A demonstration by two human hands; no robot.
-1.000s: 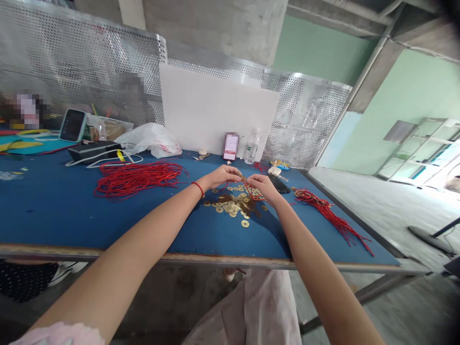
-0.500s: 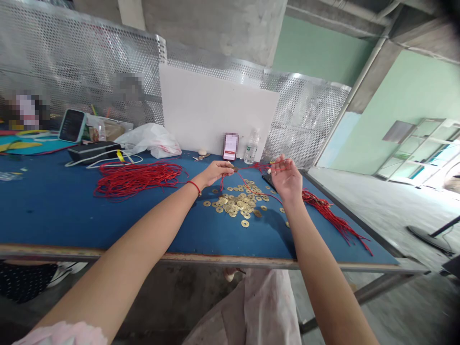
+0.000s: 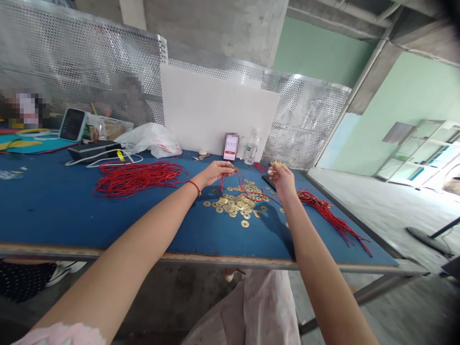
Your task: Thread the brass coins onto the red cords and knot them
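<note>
My left hand [image 3: 218, 171] pinches a brass coin [image 3: 235, 168] with a square hole, held above the blue table. Red cord [image 3: 243, 186] runs from this coin and hangs in slack loops over a loose pile of similar coins [image 3: 233, 206]. To the right, my right hand [image 3: 282, 179] is raised with its fingers curled inward. Whatever lies between those fingertips is too small to make out. Beneath that hand is a dark flat object [image 3: 268, 181], partly covered.
Left of the coins lies a red cord bundle [image 3: 140, 179]; corded coins with long red tails [image 3: 327, 213] lie right. A phone [image 3: 230, 146] and plastic bottle [image 3: 251, 149] stand before a white board [image 3: 215, 105]. A plastic bag [image 3: 154, 140] and black box [image 3: 94, 152] sit back left.
My right hand has gone from open, with cord stretched across its fingers, to curled. The cord between the hands has dropped slack. My left hand stays on the coin.
</note>
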